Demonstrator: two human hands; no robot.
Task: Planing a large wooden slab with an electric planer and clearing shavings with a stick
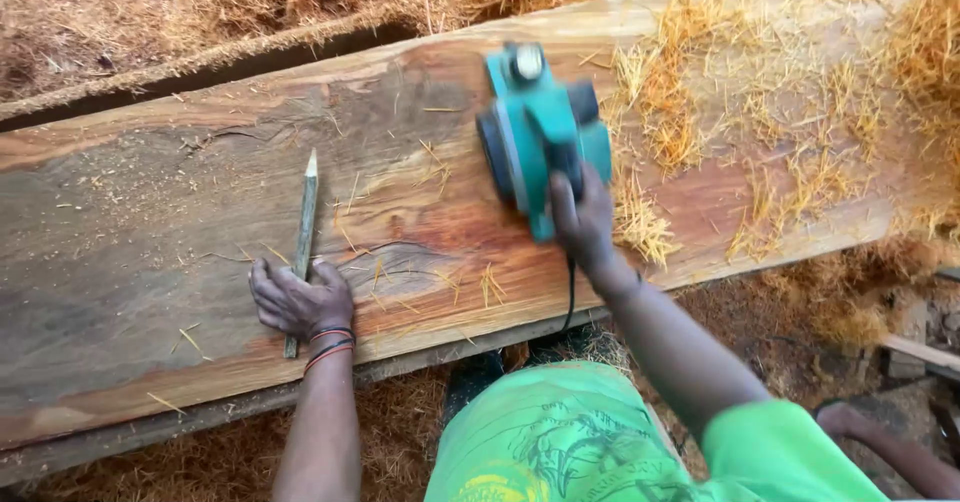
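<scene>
plank [150, 242]: long, stiff, likely heavy slab lying across the frame, near edge just by the person, shavings beyond | teal electric planer [538, 132]: probably weighty, sits mid-plank, right hand [582, 224] fingers wrapped on rear handle, bare wood leftward | chisel [303, 232]: thin, rigid, under left hand [298, 302], fingers spread flat

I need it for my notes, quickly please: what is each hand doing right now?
Left hand: open, fingers spread, pressing flat on the pencil and plank.
Right hand: closed on the handle of the teal electric planer.
</scene>
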